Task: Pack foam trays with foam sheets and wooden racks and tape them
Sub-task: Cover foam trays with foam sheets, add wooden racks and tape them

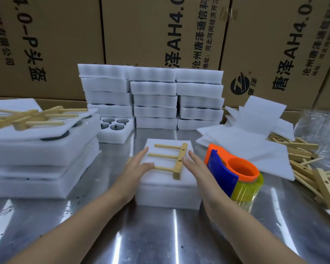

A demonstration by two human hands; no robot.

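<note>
Near centre on the metal table point(151, 235), our foam tray point(168, 195) sits under a foam sheet point(164, 147) and wooden rack point(178, 162). Our left hand point(136, 166) and right hand point(195, 168) flank the rack, fingers straight, grasping nothing. We judge the stack light and easily dented: clasp its side walls gently.

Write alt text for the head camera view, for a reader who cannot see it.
A left hand and a right hand, both open, flank a foam tray on a steel table; a three-peg wooden rack lies on its foam sheet. A tape dispenser stands at the right, stacked trays behind.
</note>
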